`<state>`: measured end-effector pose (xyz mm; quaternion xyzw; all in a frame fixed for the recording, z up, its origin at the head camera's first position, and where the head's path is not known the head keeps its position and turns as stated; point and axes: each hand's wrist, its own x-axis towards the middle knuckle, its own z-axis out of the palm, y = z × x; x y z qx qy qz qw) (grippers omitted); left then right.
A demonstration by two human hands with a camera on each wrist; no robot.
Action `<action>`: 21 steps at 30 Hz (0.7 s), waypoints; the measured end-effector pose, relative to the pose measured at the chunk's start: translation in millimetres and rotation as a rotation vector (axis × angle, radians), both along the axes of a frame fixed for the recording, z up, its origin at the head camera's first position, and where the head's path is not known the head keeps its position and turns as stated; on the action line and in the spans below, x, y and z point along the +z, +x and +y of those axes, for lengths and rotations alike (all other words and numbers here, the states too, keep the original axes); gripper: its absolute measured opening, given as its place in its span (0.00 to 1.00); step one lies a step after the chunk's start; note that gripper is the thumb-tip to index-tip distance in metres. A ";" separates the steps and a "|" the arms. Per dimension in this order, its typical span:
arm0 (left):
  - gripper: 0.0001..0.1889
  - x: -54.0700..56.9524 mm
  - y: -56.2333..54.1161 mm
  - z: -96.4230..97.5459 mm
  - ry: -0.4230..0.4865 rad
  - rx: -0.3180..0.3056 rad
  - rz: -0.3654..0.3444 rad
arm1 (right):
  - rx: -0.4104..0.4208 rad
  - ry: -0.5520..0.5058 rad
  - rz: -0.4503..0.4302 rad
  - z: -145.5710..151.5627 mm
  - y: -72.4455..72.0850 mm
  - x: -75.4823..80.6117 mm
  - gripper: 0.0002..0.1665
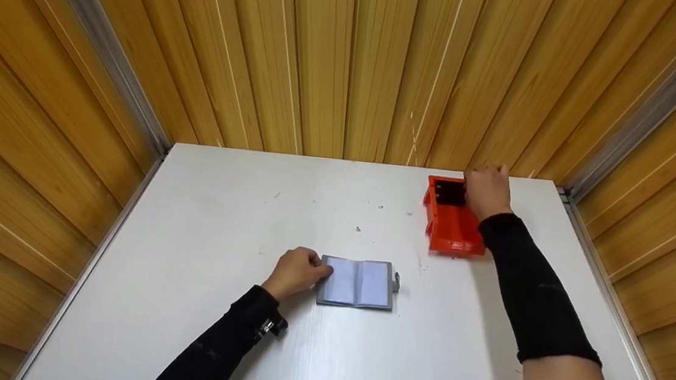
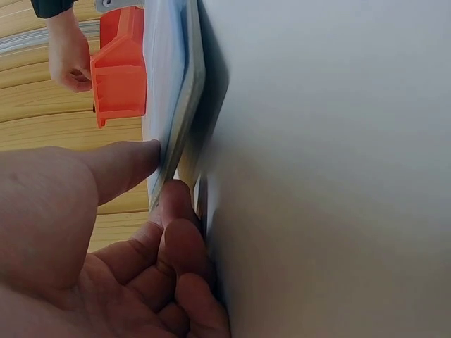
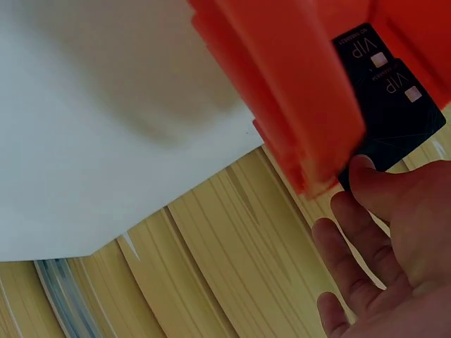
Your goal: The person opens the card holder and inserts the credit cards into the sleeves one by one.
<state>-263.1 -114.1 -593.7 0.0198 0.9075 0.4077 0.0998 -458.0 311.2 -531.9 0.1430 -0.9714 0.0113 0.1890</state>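
- Currently, the card holder [image 1: 373, 284] lies open on the white table [image 1: 187, 232], serving as landmark; its grey cover surrounds two pale, translucent pages.
- Clasp tab [image 1: 396, 282]: projects from the card holder's right edge.
- Left hand [image 1: 297, 272]: positioned at the card holder's left edge. Thumb rests on the upper face, fingertips sit beneath the cover; the edge is pinched between them.
- Red bin [image 1: 456, 232]: stands beyond the card holder, to its right, well apart from it.
- Black cards [image 3: 396, 105]: located at the bin's far end, beyond the card holder and to its right. Two overlap, each marked "VIP" with a small light square.
- Right hand [image 1: 488, 191]: positioned at the bin's far right corner, beyond the card holder. Thumb is clamped on a corner of the black cards; whether one or both are gripped cannot be determined.
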 end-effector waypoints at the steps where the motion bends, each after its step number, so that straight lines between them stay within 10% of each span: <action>1: 0.14 0.2 -0.3 0.1 0.001 -0.001 0.000 | 0.004 0.008 -0.010 0.3 0.6 3.2 0.03; 12: 0.15 -0.6 -2.8 3.0 -0.014 0.000 -0.014 | 0.032 0.030 -0.037 4.4 17.7 46.1 0.07; 21: 0.14 0.6 -1.2 -0.5 0.012 0.022 -0.027 | 0.034 -0.235 -0.157 -6.3 44.1 68.4 0.10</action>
